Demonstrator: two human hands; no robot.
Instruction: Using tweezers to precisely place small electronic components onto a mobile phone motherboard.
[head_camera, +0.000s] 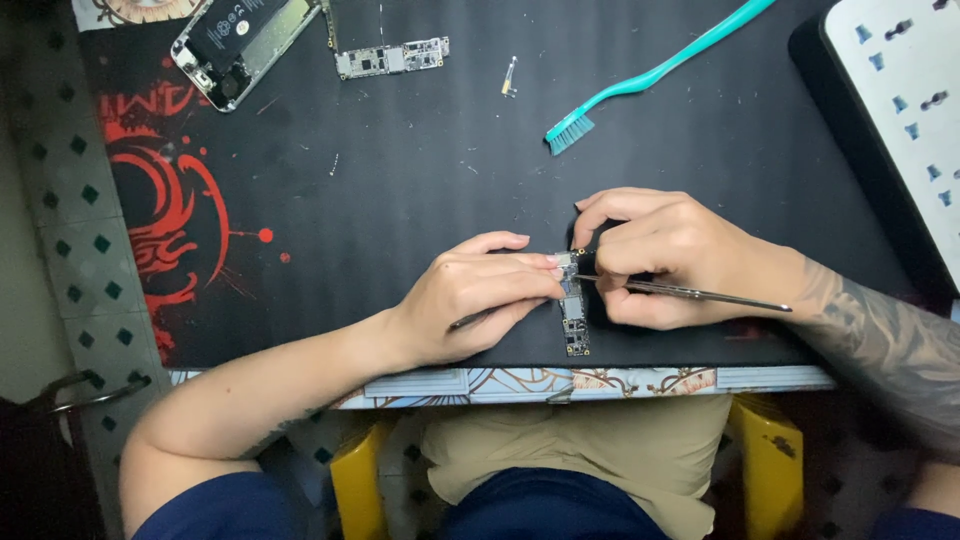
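The left hand (470, 300) pins a small circuit board (574, 315) on the counter (420, 170). The right hand's (670, 255) fingers pinch thin tweezers (690, 292).

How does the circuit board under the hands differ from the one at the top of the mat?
The near circuit board lies lengthwise toward the person; the far circuit board lies crosswise. The near one is pinned by the left hand while the right hand works on it with a thin metal tool; the far one lies untouched beside an opened phone. Both are narrow, chip-covered strips.
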